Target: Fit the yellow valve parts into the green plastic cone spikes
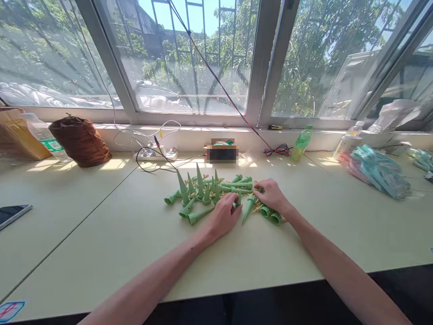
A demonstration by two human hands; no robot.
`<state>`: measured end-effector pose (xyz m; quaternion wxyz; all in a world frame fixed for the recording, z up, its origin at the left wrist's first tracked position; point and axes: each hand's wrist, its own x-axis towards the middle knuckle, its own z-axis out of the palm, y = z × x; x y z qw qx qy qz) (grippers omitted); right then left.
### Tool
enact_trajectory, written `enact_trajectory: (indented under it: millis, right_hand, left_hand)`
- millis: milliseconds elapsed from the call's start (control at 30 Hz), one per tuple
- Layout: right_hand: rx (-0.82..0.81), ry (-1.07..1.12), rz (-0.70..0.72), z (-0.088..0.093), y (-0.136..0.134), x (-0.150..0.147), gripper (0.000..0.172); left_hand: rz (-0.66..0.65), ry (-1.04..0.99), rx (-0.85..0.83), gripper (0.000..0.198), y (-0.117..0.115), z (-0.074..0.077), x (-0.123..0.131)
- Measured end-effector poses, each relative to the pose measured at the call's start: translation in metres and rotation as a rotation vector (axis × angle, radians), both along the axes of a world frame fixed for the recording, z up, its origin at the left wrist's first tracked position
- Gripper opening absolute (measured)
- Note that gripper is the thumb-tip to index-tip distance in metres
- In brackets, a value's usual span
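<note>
A heap of green plastic cone spikes (209, 192) lies on the pale table (101, 234), some standing upright, some on their sides, with small tan pieces among them. My left hand (225, 215) rests at the front of the heap, fingers curled and pinching one green cone (238, 198). My right hand (271, 195) lies on the right side of the heap, fingers bent down onto the cones and tan pieces; what it grips is hidden. A loose cone (248, 208) lies between both hands.
A brown bag (80, 140) and a plastic bottle (43, 135) stand at the left, a phone (12, 214) near the left edge. A power strip with cables (155, 153), a small box (221, 151), a green bottle (301, 143) and teal packets (379, 171) line the window side.
</note>
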<state>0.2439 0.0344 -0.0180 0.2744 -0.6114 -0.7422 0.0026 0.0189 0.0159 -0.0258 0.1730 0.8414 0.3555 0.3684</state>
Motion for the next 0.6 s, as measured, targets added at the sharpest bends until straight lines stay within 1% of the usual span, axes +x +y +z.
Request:
enact_trajectory:
  millis: [233, 600]
  right_hand:
    - [-0.054, -0.007, -0.039, 0.0009, -0.0021, -0.0047, 0.01]
    - [-0.077, 0.027, -0.038, 0.0003, -0.0024, -0.0073, 0.013]
  left_hand:
    - [-0.016, -0.011, 0.002, 0.008, -0.002, 0.0, 0.0013]
    - [-0.026, -0.015, -0.005, 0.006, -0.0021, 0.0004, 0.0017]
